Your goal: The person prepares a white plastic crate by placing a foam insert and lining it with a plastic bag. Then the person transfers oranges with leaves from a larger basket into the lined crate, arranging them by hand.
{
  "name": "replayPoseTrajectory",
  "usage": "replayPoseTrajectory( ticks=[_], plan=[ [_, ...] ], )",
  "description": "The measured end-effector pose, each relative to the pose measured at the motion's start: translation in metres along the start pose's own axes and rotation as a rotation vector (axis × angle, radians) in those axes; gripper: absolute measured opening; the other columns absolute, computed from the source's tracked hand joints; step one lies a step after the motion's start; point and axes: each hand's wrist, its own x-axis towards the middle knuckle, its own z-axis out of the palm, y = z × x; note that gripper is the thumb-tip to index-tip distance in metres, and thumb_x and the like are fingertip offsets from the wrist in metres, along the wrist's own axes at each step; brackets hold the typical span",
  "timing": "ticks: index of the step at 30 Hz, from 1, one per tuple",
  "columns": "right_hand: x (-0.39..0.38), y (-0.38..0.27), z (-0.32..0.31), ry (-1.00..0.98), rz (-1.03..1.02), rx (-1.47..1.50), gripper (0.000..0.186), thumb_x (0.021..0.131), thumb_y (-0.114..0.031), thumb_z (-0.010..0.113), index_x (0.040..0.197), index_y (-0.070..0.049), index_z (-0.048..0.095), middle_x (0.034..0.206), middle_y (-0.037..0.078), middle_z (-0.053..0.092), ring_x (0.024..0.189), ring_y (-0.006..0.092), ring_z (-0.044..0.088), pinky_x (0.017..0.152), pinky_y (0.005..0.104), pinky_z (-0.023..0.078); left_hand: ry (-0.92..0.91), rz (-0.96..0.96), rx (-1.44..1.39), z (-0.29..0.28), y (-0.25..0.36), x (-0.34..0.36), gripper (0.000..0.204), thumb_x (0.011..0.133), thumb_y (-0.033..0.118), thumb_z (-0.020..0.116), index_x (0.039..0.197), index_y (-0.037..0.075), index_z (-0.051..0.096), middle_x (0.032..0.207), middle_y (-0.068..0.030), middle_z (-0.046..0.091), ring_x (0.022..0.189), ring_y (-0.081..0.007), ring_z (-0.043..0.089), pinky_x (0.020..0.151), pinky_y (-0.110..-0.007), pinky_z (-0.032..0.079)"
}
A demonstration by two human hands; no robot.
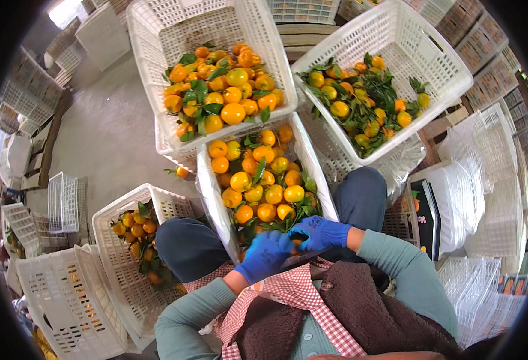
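Both hands wear blue gloves. My left hand [265,257] is closed at the near end of a white, lined crate [208,191] between my knees. My right hand [319,234] is beside it, slightly higher, with fingers curled. What they grip is mostly hidden among dark leaves [304,210] and fruit. The crate is filled with orange and yellow-orange citrus fruit [240,180], some with leaves attached.
Beyond it stand two crates of leafy fruit [141,42] [432,60]. Another fruit crate [111,234] and stacked crates [66,300] are at left, on concrete floor [102,132]. Plastic containers [462,210], crate stacks [480,42] and clear baskets [468,288] line the right.
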Motion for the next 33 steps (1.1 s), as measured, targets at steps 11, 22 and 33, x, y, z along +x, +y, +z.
replayPoseTrajectory(
  ticks=[11,22,33],
  plan=[
    [0.121,-0.057,-0.140,0.489,-0.453,-0.824,0.030,0.080,-0.023,0.062,0.108,-0.014,0.061,0.100,0.009,0.064,0.086,0.0282,0.062,0.076,0.0391,0.050,0.011,-0.038,-0.218,0.034,-0.001,0.018,0.029,0.078,0.032,0.063,0.101,0.015,0.054,0.085,-0.0073,0.052,0.073,-0.0244,0.059,0.058,-0.037,0.047],
    [0.280,-0.121,-0.198,0.190,-0.073,-1.022,0.024,0.076,-0.017,0.062,0.099,-0.016,0.067,0.106,0.011,0.063,0.097,0.0296,0.061,0.077,0.0407,0.048,0.106,-0.029,-0.269,0.036,-0.005,0.017,0.029,0.075,0.026,0.064,0.100,0.016,0.053,0.086,-0.0083,0.050,0.073,-0.0257,0.060,0.057,-0.038,0.049],
    [0.096,-0.087,-0.162,0.078,-0.142,0.743,0.049,0.083,-0.020,0.069,0.126,-0.009,0.048,0.117,0.003,0.054,0.111,0.0151,0.051,0.093,0.0310,0.044,-0.081,-0.056,-0.205,0.035,-0.007,0.020,0.051,0.078,0.032,0.061,0.126,0.016,0.053,0.094,-0.0110,0.052,0.077,-0.0272,0.058,0.062,-0.039,0.049]
  ],
)
